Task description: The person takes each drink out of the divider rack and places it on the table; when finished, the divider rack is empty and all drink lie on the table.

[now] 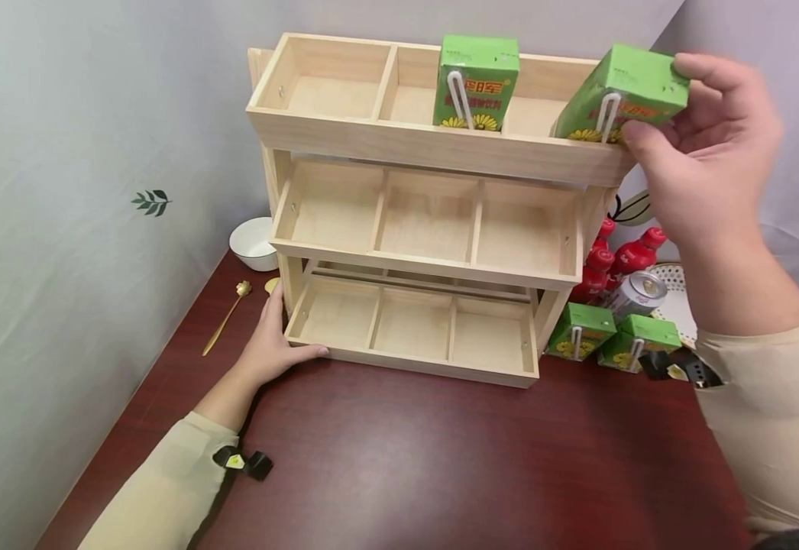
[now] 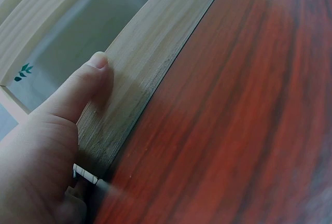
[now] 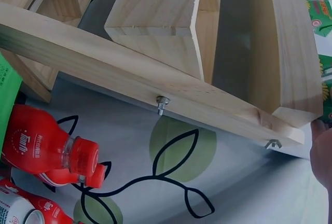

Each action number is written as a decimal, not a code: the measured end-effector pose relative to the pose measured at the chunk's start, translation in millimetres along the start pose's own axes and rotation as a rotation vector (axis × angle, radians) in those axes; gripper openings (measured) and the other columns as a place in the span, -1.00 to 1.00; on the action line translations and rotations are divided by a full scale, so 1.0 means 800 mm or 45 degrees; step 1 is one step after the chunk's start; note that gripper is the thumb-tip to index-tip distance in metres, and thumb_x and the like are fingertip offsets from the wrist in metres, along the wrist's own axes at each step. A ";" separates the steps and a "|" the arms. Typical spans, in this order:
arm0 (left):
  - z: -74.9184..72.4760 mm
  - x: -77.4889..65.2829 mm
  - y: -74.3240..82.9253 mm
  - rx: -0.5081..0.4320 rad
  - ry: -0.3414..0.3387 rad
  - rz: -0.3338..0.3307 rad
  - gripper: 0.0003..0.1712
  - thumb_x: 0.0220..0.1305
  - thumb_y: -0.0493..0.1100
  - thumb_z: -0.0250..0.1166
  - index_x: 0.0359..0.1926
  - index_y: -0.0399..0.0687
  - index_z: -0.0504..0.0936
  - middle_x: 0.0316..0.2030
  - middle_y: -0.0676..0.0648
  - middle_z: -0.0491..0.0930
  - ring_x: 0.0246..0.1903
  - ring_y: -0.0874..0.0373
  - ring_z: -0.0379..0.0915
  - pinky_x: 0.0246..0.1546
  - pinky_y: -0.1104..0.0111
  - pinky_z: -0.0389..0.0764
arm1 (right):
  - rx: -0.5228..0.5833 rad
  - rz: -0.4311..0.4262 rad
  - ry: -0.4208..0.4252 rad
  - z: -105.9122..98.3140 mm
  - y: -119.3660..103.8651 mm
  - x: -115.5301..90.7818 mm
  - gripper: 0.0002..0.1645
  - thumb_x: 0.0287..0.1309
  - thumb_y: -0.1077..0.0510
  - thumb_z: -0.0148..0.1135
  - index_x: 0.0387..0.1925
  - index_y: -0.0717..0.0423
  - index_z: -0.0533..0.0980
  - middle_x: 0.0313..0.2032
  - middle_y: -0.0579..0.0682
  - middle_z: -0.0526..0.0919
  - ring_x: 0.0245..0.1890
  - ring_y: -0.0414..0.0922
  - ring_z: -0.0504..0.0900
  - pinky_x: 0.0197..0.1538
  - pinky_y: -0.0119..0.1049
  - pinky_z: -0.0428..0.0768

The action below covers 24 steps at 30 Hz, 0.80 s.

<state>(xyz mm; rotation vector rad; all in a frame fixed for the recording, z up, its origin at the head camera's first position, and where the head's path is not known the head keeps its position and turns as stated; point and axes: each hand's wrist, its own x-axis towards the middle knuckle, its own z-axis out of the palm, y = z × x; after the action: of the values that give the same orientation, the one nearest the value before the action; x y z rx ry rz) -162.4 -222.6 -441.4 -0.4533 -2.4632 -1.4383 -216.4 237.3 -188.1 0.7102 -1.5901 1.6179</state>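
A three-tier wooden rack (image 1: 434,267) with divided trays stands on the table. At the right end of its top tray, my right hand (image 1: 722,145) holds a green drink carton (image 1: 619,95) between thumb and fingers. This carton leans to the right, its lower part hidden behind the tray's front board. A second green juice carton (image 1: 478,80) with a white straw stands in the middle compartment. My left hand (image 1: 272,347) grips the rack's lower left corner. In the left wrist view its thumb (image 2: 85,81) lies on the bottom tray's front board (image 2: 145,63).
Right of the rack are red bottles (image 1: 636,252), a silver can (image 1: 638,294), two more green cartons (image 1: 581,330) and a patterned white plate (image 1: 674,286). On the left lie a white bowl (image 1: 255,244) and a gold spoon (image 1: 228,317). Wing nuts (image 3: 273,143) jut from the rack's side.
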 end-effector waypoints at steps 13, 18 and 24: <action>-0.001 0.001 0.002 0.014 -0.007 -0.018 0.52 -0.41 -0.16 0.72 0.52 0.02 -0.09 0.30 -0.25 0.17 0.25 -0.10 0.04 0.21 -0.07 0.09 | 0.269 -0.072 0.241 0.003 -0.016 -0.008 -0.44 -0.33 0.63 0.33 -0.16 0.41 0.38 -0.23 0.53 0.55 -0.36 0.15 0.57 -0.38 -0.32 0.47; -0.001 0.000 0.002 0.017 -0.013 -0.026 0.52 -0.41 -0.16 0.72 0.52 0.03 -0.09 0.28 -0.26 0.18 0.25 -0.11 0.06 0.20 -0.06 0.11 | 0.265 -0.062 0.289 0.001 -0.027 -0.012 -0.36 -0.38 0.60 0.45 -0.16 0.37 0.36 -0.17 0.51 0.56 -0.21 0.21 0.58 -0.12 -0.20 0.55; 0.000 -0.001 0.001 0.022 -0.012 -0.034 0.52 -0.41 -0.15 0.72 0.52 0.02 -0.10 0.28 -0.26 0.17 0.25 -0.11 0.06 0.20 -0.06 0.12 | 0.337 -0.004 0.415 -0.002 -0.040 -0.016 -0.18 -0.49 0.59 0.56 -0.09 0.35 0.32 -0.13 0.45 0.58 -0.10 0.21 0.57 0.14 -0.12 0.44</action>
<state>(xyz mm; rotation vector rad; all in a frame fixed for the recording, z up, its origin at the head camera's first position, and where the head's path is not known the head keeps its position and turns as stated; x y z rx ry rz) -161.1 -222.7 -441.1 -0.4264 -2.4961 -1.4273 -183.0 235.4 -180.4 0.5464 -1.1564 1.8548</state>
